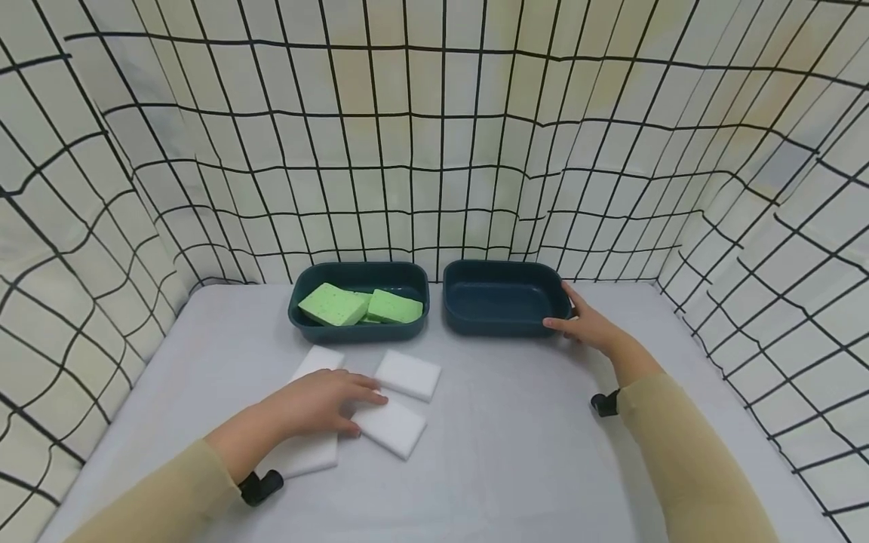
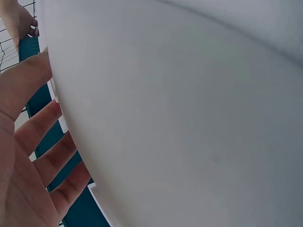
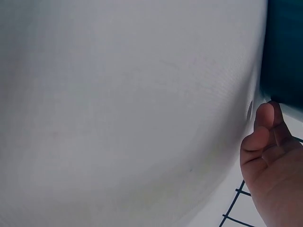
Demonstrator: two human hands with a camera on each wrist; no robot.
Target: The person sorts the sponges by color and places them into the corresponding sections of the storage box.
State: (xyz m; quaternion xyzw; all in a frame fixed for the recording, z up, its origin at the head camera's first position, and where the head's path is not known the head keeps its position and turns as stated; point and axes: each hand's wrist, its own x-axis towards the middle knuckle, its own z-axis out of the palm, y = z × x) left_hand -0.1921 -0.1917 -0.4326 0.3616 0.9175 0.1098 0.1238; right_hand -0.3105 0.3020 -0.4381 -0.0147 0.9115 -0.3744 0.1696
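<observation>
In the head view my left hand (image 1: pixel 315 403) reaches over several flat white sponge pads, its fingers loosely spread. Its fingertips are right at one white pad (image 1: pixel 392 428); another pad (image 1: pixel 407 375) lies just beyond. Two more, a far pad (image 1: pixel 319 360) and a near pad (image 1: pixel 308 456), are partly hidden beneath the hand and wrist. My right hand (image 1: pixel 587 324) holds the right end of a dark teal bin (image 1: pixel 502 328), with the thumb at its front corner and a finger along the side. In the right wrist view the fingers (image 3: pixel 265 116) curl against the teal wall.
A second teal bin (image 1: pixel 360 333) stands to the left, with green sponges (image 1: pixel 334 305) inside it. Both bins sit at the back of the white-covered table (image 1: pixel 502 452). Black grid netting (image 1: pixel 441 166) over white cloth encloses the back and sides.
</observation>
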